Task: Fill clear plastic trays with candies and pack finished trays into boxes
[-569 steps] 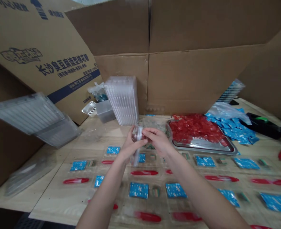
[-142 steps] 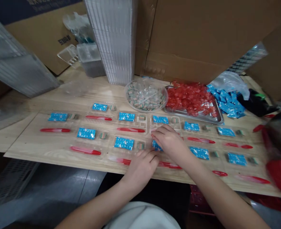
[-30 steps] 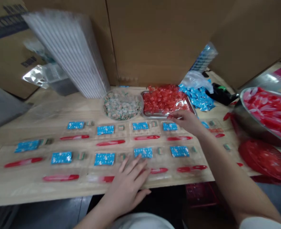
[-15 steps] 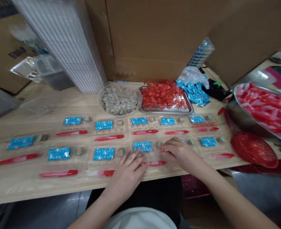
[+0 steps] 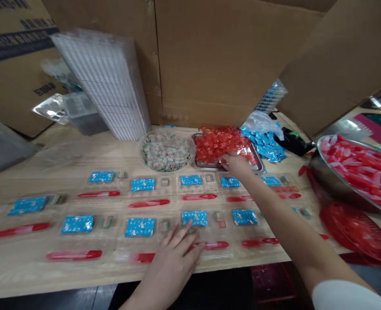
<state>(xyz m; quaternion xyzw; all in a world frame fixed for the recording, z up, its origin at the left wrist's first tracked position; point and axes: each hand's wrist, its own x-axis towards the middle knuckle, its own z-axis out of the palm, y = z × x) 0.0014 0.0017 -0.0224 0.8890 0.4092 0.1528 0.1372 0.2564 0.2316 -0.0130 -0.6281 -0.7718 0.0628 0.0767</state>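
Note:
My left hand (image 5: 174,258) rests palm down, fingers spread, over the near edge of clear plastic trays. Beside its fingertips lie a blue printed packet (image 5: 194,218) and a small pastel wrapped piece (image 5: 217,215). A small red piece (image 5: 221,224) sits just below that wrapped piece. My right hand (image 5: 237,165) reaches to the front of a metal tray (image 5: 261,168) heaped with small red pieces (image 5: 223,142). Its fingertips are drawn together there; what they hold is too small to make out. A red capped tube (image 5: 218,245) lies right of my left hand.
Rows of clear trays hold blue packets, wrapped pieces and red tubes. Behind them stand a round tub (image 5: 167,153) of wrapped pieces, stacked clear trays (image 5: 109,86) and a blue packet pile (image 5: 266,146). At right are a steel bowl (image 5: 326,172) and a red basket (image 5: 358,232).
My right hand has moved from the near row up and away to the metal tray. A red piece now shows where it was. My left hand stays in nearly the same place.

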